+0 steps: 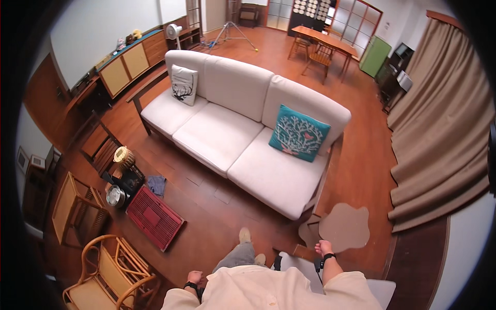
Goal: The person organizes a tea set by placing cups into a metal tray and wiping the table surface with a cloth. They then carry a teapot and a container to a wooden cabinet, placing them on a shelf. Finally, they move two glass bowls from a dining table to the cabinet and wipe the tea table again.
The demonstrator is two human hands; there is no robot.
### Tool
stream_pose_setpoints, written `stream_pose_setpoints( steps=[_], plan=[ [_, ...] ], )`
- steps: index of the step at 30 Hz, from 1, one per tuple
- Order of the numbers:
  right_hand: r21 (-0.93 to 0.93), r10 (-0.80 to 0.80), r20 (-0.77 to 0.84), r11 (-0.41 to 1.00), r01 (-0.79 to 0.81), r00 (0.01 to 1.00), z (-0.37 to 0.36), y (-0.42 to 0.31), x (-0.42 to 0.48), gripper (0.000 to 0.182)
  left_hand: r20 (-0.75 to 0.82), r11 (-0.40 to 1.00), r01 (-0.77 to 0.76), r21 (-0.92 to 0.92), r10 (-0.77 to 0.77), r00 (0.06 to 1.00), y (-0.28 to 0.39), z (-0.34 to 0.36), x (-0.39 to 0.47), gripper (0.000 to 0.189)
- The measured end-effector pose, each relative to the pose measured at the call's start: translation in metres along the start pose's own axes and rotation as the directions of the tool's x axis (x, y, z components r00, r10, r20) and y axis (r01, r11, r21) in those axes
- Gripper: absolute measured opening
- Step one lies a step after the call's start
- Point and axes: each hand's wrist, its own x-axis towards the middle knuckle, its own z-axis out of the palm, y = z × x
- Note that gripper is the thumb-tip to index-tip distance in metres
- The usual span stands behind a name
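Note:
My left hand hangs low near the bottom edge, fingers curled, with a black band on its wrist; whether it holds anything cannot be made out. My right hand is held out at the lower right, fingers closed, nothing visible in it, next to a brown wavy-edged side table. Ahead stands a three-seat cream sofa. A white cushion with a dark antler print leans on its left seat. On the right seat a teal cushion with a tree print rests tilted against the backrest.
At the left a low table bears a red slatted tea tray, a metal pot and a grey cloth. A rattan armchair stands lower left. Brown curtains hang at the right; a dining table is far back.

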Motion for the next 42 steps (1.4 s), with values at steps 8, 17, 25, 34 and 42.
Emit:
stream_pose_setpoints(
  steps=[8, 17, 25, 34, 42],
  plan=[
    [-0.348, -0.082, 0.331, 0.915, 0.203, 0.940, 0.174, -0.179, 0.060, 0.023, -0.198, 0.988, -0.096, -0.122, 0.071, 0.978, 0.078, 0.035, 0.092, 0.014],
    [-0.508, -0.108, 0.430, 0.792, 0.339, 0.897, 0.290, -0.355, 0.121, 0.024, -0.273, 0.818, -0.368, -0.442, 0.268, 0.924, 0.283, 0.059, 0.085, 0.017],
    [-0.788, 0.177, 0.431, 0.551, 0.274, 0.885, 0.481, -0.405, 0.159, 0.029, -0.552, 0.617, -0.373, -0.693, -0.122, 0.825, 0.238, 0.035, 0.086, 0.014],
    [-0.551, 0.234, 0.830, 0.482, 0.681, 0.506, 0.823, -0.445, 0.111, 0.020, -0.385, 0.529, -0.071, -0.846, -0.513, 0.767, 0.149, 0.152, 0.023, 0.016],
    [-0.499, 0.435, 0.784, 0.018, 0.867, 0.442, 0.968, -0.390, -0.019, 0.027, -0.406, 0.149, -0.401, -0.904, -0.594, 0.694, 0.246, 0.136, 0.061, 0.016]
  ],
)
